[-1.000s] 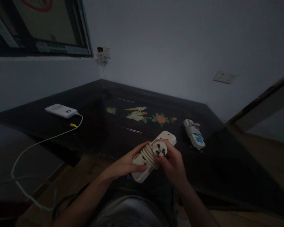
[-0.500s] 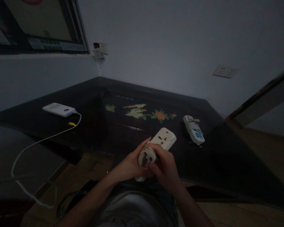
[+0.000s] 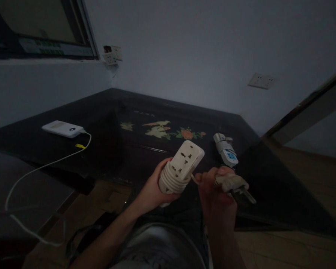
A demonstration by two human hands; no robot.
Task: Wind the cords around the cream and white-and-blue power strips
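A white power strip is gripped in my left hand, its socket end tilted up and away over the near edge of the table. Several turns of its white cord are wound around its middle, partly under my fingers. To the right, my right hand is closed around the cord by the plug, whose metal prongs point right and down. A short stretch of cord runs between the coil and my right hand.
On the dark table with a painted flower-and-bird design lies a second power strip, cord wrapped round it. A white power bank with a cable hanging off the edge lies left, near a yellow scrap. Wall sockets are behind.
My right hand has moved right, away from the power strip, drawing the plug and a length of cord with it. The left hand still holds the strip and the wound cord.
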